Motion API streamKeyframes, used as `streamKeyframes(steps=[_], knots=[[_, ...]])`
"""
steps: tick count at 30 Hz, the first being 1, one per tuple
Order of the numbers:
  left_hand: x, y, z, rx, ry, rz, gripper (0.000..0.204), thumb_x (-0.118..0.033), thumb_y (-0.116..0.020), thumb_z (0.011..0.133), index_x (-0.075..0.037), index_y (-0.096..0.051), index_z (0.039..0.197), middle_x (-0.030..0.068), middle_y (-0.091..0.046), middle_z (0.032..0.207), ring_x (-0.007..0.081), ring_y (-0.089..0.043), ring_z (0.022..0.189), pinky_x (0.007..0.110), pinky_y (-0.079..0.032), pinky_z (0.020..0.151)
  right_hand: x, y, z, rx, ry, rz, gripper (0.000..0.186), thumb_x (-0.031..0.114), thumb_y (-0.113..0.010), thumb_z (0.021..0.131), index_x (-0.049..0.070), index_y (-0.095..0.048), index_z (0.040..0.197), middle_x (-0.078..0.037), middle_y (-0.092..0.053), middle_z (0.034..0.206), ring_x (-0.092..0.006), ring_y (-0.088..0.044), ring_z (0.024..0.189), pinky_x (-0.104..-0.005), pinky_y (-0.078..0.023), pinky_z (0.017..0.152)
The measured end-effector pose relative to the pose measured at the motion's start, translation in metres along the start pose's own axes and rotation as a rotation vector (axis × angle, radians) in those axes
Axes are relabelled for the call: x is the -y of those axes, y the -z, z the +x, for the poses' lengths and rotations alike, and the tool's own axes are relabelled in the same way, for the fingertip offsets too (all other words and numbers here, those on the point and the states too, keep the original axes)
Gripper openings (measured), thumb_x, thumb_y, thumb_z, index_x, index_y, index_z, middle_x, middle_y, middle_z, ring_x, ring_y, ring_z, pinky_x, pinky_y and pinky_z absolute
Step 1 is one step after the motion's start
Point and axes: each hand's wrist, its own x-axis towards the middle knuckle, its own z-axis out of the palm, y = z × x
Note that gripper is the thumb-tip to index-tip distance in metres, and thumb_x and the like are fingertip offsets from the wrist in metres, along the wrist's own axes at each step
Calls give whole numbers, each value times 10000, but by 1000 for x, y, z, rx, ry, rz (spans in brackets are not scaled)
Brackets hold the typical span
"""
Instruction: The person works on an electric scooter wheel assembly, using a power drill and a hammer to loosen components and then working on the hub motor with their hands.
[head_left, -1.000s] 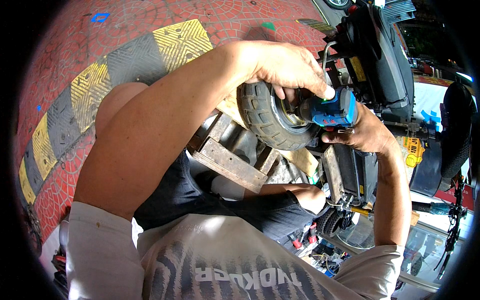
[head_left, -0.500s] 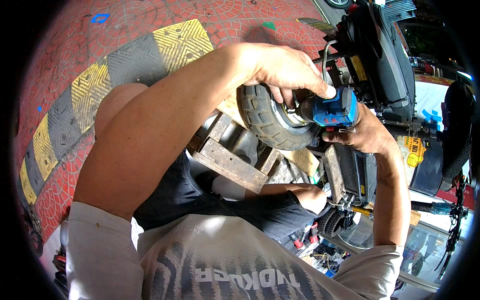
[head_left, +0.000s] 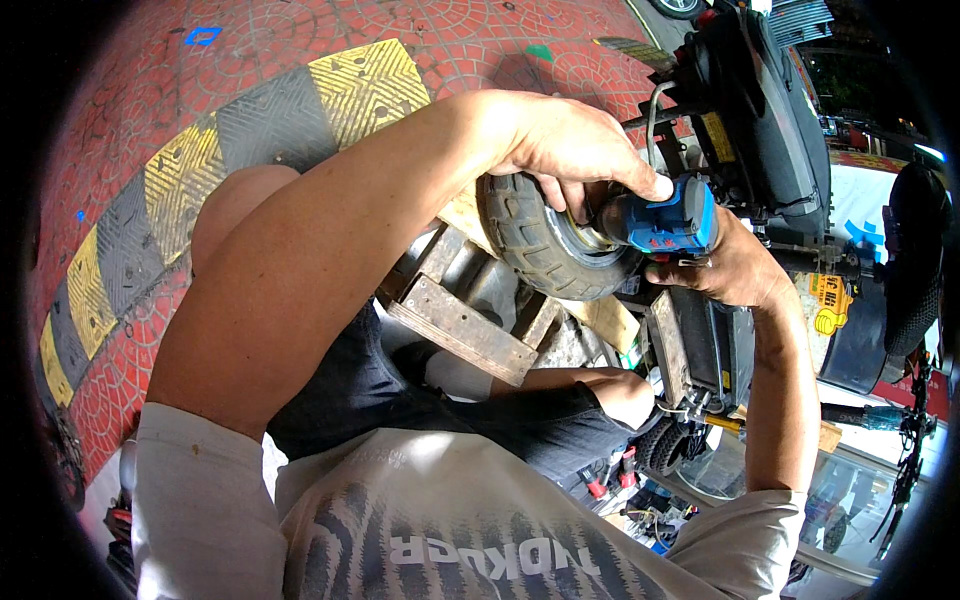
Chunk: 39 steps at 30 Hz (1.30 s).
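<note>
A small black treaded wheel (head_left: 535, 245) sits at the end of a black scooter (head_left: 760, 120), above a wooden pallet block (head_left: 465, 325). My left hand (head_left: 570, 150) lies over the top of the wheel, fingers reaching onto the nose of a blue and black power tool (head_left: 665, 220). My right hand (head_left: 730, 270) grips that tool's body from below and right, its front pressed against the wheel's hub. The hub itself is mostly hidden by the tool and my fingers.
Red patterned paving with a yellow and black speed bump (head_left: 170, 190) lies to the left. My knees and dark shorts (head_left: 420, 410) are below the wheel. Small tools and parts (head_left: 640, 480) lie on the ground at lower right, beside another small wheel (head_left: 665, 445).
Both hands and the tool hold nearly the same place on the wheel; only a slight shift of the view is visible.
</note>
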Motion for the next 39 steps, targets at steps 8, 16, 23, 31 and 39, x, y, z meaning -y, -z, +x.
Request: streamKeyframes(steps=[8,16,23,31,39], knots=[[2,1,2,11,20,-36,721,-638,-694,1035,-28,-730,1416,161,-781,1275,257,-795,1016,373,-633,923,-1,5,2,23,26,-156,506,128,-951,772,24,-745,1222,-140,-828,1099,-227,-763,980,-405,-582,997],[4,1,2,24,14,-71,718,-624,-701,1038,-12,-725,1415,179,-777,1284,268,-783,1051,397,-630,985,3,1,3,-8,25,-153,489,136,-952,763,20,-747,1192,-138,-823,1055,-246,-763,946,-405,-590,970],[-2,0,-3,30,24,-86,696,-624,-700,1041,-18,-740,1381,161,-781,1234,259,-771,1060,400,-632,991,1,-1,2,-42,11,-51,512,148,-984,753,9,-749,1186,-134,-827,1063,-224,-750,942,-406,-590,969],[2,3,2,40,33,-78,675,-614,-716,1039,-32,-744,1379,139,-785,1196,236,-765,1014,379,-639,959,-4,2,3,-50,-3,-133,545,198,-1016,733,-15,-750,1158,-171,-826,1051,-263,-766,946,-420,-594,957],[4,2,3,38,1,-94,657,-601,-730,1032,-33,-754,1362,136,-791,1202,231,-781,987,360,-649,914,-1,4,2,-45,-30,-174,580,242,-1026,724,-16,-753,1166,-194,-823,1049,-307,-782,968,-433,-595,950]])
